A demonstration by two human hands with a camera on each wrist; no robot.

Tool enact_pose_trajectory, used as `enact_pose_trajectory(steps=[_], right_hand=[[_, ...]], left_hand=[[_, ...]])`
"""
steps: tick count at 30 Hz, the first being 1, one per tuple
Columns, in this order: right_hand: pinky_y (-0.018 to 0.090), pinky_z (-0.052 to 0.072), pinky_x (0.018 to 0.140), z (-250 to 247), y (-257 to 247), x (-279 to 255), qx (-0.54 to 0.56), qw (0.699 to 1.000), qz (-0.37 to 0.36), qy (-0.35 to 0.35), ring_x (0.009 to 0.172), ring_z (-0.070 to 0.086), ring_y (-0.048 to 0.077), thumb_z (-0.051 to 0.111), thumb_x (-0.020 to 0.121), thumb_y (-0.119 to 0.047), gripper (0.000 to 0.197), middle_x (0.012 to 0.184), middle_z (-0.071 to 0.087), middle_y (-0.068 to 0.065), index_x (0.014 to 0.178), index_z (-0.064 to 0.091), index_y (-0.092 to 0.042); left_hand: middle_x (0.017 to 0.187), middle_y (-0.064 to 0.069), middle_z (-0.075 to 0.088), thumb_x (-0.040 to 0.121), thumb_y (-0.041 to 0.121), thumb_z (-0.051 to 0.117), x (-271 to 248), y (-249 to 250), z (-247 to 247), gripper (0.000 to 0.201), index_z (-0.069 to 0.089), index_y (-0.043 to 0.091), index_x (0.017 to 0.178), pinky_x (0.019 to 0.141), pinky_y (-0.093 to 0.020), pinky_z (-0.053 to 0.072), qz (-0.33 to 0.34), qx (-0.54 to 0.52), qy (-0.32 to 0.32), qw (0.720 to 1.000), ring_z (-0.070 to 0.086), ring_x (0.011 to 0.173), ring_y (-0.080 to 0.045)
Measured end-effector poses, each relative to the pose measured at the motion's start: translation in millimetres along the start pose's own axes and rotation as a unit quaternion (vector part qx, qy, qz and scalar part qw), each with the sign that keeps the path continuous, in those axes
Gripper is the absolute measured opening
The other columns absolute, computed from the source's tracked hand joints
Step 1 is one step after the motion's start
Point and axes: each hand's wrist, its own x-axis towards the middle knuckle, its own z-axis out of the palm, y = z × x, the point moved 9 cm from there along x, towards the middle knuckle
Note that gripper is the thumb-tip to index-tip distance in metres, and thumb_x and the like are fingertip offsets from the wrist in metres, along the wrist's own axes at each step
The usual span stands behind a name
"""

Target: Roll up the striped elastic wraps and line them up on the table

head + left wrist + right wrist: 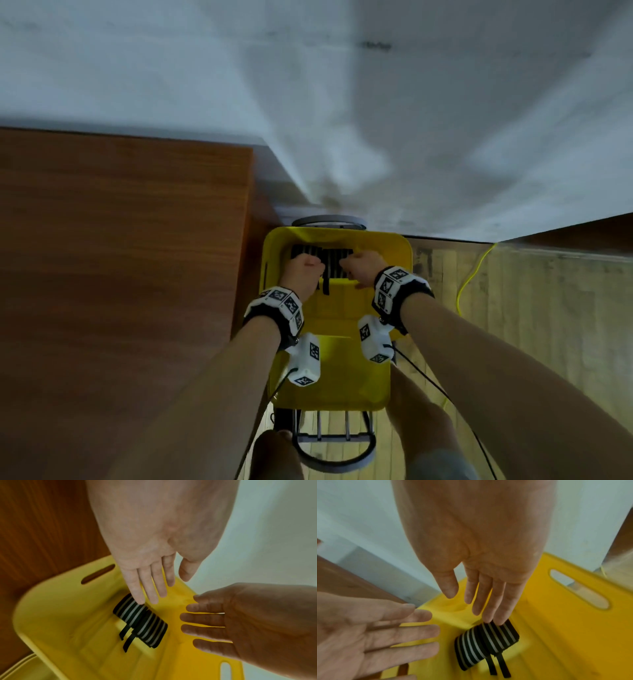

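wooden table [120, 240] sits to the person's left, pale wall behind, plank floor to the right with a yellow cable [474, 274] trailing on it. between them a yellow plastic bin [342, 318] on a metal cart frame [332, 442], and the two striped elastic wraps [139, 622] lie side by side at its bottom, black with white stripes, partly rolled or folded, black strap tails [126, 637] sticking out. left hand [154, 563] reaches down with fingers straight, fingertips at or just touching the nearer wrap, gripping nothing. right hand [477, 568] is the same, flat and relaxed, fingertips meeting the other wrap's edge, nothing held. the head view makes both look more like fists, but the wrist views show them loose. nothing is on the table yet, so judging by that the task is at its start. risks: wraps overlap, so lifting one may drag the other; loose strap tails could snag or let a roll unwind on the way out; elastic may spring back if rolled slack; deep bin walls crowd both hands; rolls could wander on the smooth tabletop and spoil the line.
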Motion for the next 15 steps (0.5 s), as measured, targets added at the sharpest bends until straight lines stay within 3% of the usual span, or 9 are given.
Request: enact_pose_trajectory(steps=[3, 5, 8, 12, 15], right_hand=[[0.054, 0.055, 0.1, -5, -26, -59, -0.011, 1.0, -0.024, 0.013, 0.118, 0.065, 0.042, 0.056, 0.104, -0.022, 0.042, 0.128, 0.065, 0.029, 0.131, 0.06, 0.011], [0.052, 0.056, 0.099, -5, -41, -100, -0.003, 0.999, -0.035, 0.039, 0.113, 0.068, 0.037, 0.057, 0.104, -0.022, 0.037, 0.122, 0.07, 0.024, 0.126, 0.066, 0.007], [0.046, 0.058, 0.092, 8, -59, -152, 0.03, 0.997, -0.049, 0.058, 0.105, 0.07, 0.029, 0.056, 0.104, -0.023, 0.027, 0.12, 0.072, 0.015, 0.117, 0.069, -0.003], [0.042, 0.056, 0.086, 46, -83, -223, 0.064, 0.993, -0.074, 0.062, 0.095, 0.068, 0.025, 0.055, 0.105, -0.019, 0.013, 0.124, 0.07, 0.013, 0.112, 0.064, -0.012], [0.035, 0.051, 0.073, 84, -93, -268, 0.081, 0.994, -0.071, 0.01, 0.083, 0.061, 0.022, 0.047, 0.109, -0.017, 0.027, 0.137, 0.063, 0.021, 0.129, 0.062, -0.006]], left_hand=[[0.109, -0.011, 0.066, 0.106, 0.018, 0.052, -49, 21, -13, 0.012, 0.063, 0.012, 0.108, 0.075, -0.036, 0.049, 0.034, -0.009, -0.048, 0.998, 0.062, 0.092, -0.024], [0.107, -0.01, 0.069, 0.107, 0.021, 0.053, -88, 37, -26, 0.011, 0.062, 0.015, 0.108, 0.068, -0.032, 0.05, 0.066, -0.017, -0.077, 0.995, 0.064, 0.085, -0.021], [0.107, -0.007, 0.072, 0.106, 0.024, 0.055, -143, 54, -55, 0.012, 0.062, 0.017, 0.112, 0.071, -0.034, 0.053, 0.117, -0.023, -0.102, 0.988, 0.069, 0.088, -0.022], [0.102, -0.006, 0.074, 0.106, 0.023, 0.056, -207, 57, -117, 0.01, 0.063, 0.018, 0.111, 0.062, -0.029, 0.05, 0.16, -0.014, -0.073, 0.984, 0.07, 0.082, -0.019], [0.096, -0.003, 0.074, 0.105, 0.025, 0.056, -249, 48, -165, 0.018, 0.066, 0.013, 0.115, 0.057, -0.028, 0.048, 0.172, 0.01, -0.028, 0.985, 0.068, 0.076, -0.016]])
